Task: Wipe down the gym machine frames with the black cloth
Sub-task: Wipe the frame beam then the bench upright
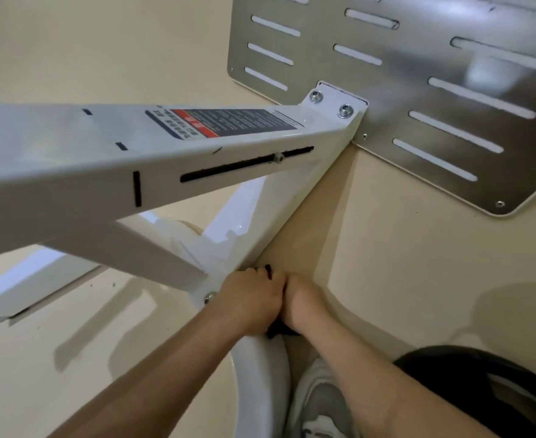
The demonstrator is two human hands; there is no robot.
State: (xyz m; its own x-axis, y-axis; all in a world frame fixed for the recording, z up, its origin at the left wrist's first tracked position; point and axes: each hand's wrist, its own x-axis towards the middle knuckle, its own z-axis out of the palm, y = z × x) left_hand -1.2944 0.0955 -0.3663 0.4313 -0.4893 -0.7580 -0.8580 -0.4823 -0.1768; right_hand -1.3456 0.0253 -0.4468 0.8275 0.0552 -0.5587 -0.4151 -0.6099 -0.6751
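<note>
A pale beige floor [402,263] fills the background. To the right of the hands it lies open between the plate's rounded lower edge and a dark-clad knee [481,390]. On the left the floor is crossed by the machine's shadows.

One white painted steel gym machine frame [70,172] spans the view. A broad beam comes in from the left edge, and a slanting tube runs from its far end down to the hands. The beam's side has one long black slot [244,164] and three short black ones. One brushed silver metal plate [418,74] with rows of long slots lies at top right, and the frame's bracket is fixed to it by two hex bolts [345,110].

One label [228,121] sits on top of the beam, a dark panel with a red band. It appears upside down and its writing is too blurred to read.

Two hands meet at the lower end of the slanting tube, knuckles touching. The left hand [250,298] and the right hand [301,301] are both curled tight around the black cloth [277,332], which is bunched against the frame. The cloth shows only as dark scraps above and below the fists.

One grey-white sneaker [320,403] stands just below the hands, beside a curved white tube [260,374].
</note>
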